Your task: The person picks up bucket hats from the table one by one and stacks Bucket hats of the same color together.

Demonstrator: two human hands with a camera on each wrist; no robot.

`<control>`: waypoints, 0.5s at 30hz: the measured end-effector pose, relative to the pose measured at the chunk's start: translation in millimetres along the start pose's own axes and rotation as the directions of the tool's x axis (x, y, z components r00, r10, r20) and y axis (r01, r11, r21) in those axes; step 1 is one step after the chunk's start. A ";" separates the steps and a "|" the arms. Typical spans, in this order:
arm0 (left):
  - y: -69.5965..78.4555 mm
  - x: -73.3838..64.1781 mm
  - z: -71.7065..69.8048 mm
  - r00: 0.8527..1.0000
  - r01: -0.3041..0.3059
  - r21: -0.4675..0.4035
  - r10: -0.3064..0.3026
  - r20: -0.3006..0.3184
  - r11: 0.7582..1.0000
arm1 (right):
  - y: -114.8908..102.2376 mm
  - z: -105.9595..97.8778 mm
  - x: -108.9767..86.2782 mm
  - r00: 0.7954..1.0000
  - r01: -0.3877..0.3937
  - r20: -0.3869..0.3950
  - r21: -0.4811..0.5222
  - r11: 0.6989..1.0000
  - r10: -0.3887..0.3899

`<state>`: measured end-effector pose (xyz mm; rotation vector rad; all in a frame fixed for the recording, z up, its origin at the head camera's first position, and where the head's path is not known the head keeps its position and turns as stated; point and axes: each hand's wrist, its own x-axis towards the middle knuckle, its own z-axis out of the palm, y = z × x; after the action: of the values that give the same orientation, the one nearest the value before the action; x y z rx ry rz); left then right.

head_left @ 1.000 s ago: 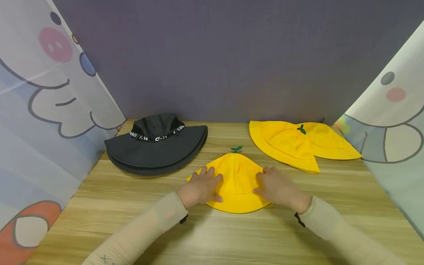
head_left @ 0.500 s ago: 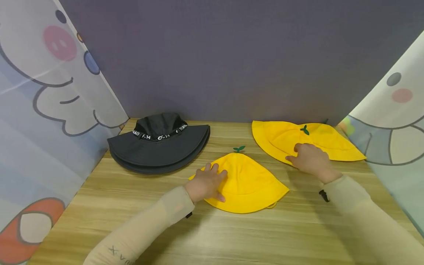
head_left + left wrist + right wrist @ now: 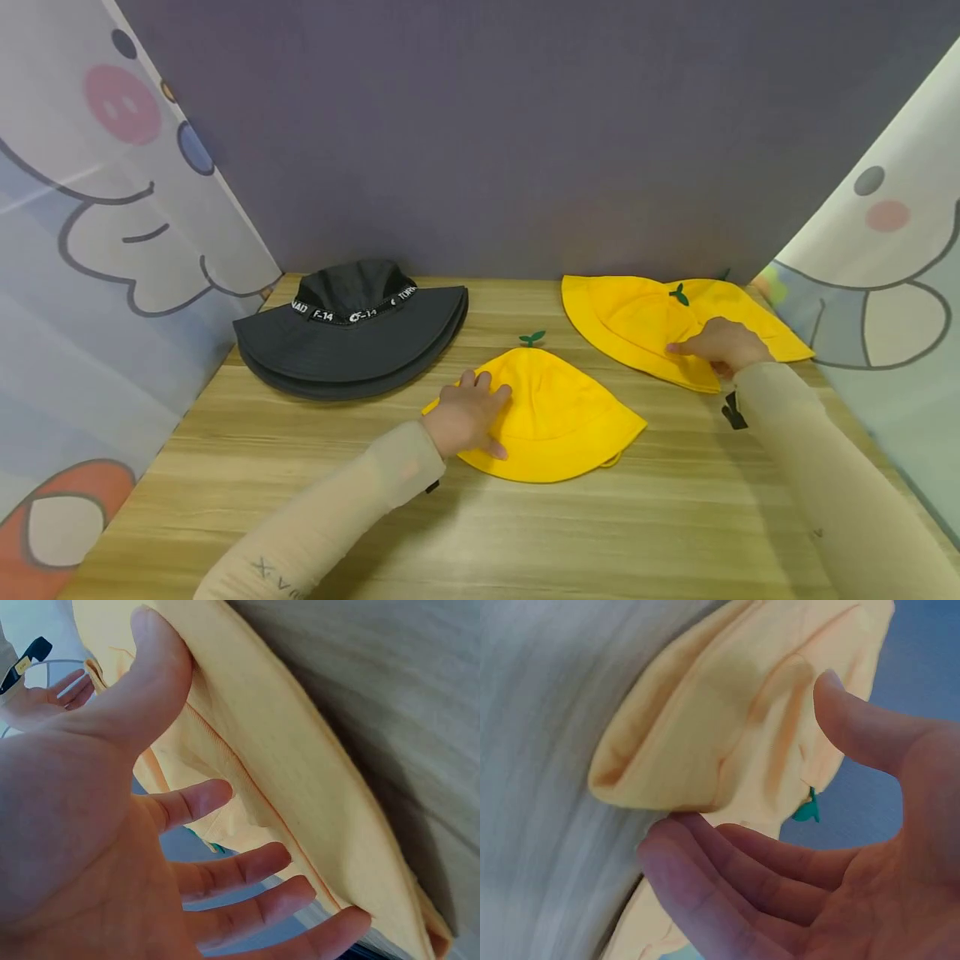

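Note:
A yellow bucket hat (image 3: 562,408) with a green sprout on top lies folded flat at the table's middle. My left hand (image 3: 465,415) rests on its left side, fingers spread and thumb near the brim. Seen from the left wrist, the fingertips lie along the hat's brim seam (image 3: 251,780). At the back right, two more yellow hats overlap: a left one (image 3: 637,321) and a right one (image 3: 757,321). My right hand (image 3: 726,343) is over where they meet. In the right wrist view its fingers touch the brim corner of a hat (image 3: 682,735), thumb apart from them.
Dark bucket hats (image 3: 352,342) with a lettered band lie stacked at the back left of the wooden table (image 3: 525,542). A grey partition (image 3: 480,142) stands behind. Cartoon-printed panels (image 3: 900,275) close off both sides.
My right hand has left the middle yellow hat and moved right and back to the two yellow hats. My left hand has stayed on the middle hat.

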<state>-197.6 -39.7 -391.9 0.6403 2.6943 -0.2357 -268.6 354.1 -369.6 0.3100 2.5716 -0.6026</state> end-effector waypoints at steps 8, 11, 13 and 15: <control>2.0 -0.7 -2.0 1.000 -0.002 0.007 0.002 -0.012 1.000 | 3.7 9.0 7.3 1.000 0.011 0.001 -0.039 0.999 -0.011; 2.4 1.2 -2.1 1.000 0.005 0.010 -0.005 -0.001 1.000 | 7.1 9.2 11.0 1.000 0.019 0.012 0.002 1.000 -0.019; 2.6 1.5 -2.0 1.000 0.009 0.012 -0.009 0.002 1.000 | 7.7 9.4 11.9 1.000 0.018 0.025 0.024 1.000 -0.019; 2.6 1.1 -1.9 1.000 0.008 0.013 -0.008 -0.001 1.000 | 7.6 9.9 12.3 0.999 0.018 0.038 0.023 1.000 -0.019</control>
<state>-197.9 -36.6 -390.8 0.6345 2.6989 -0.2555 -272.8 357.5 -386.3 0.2797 2.5357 -0.6385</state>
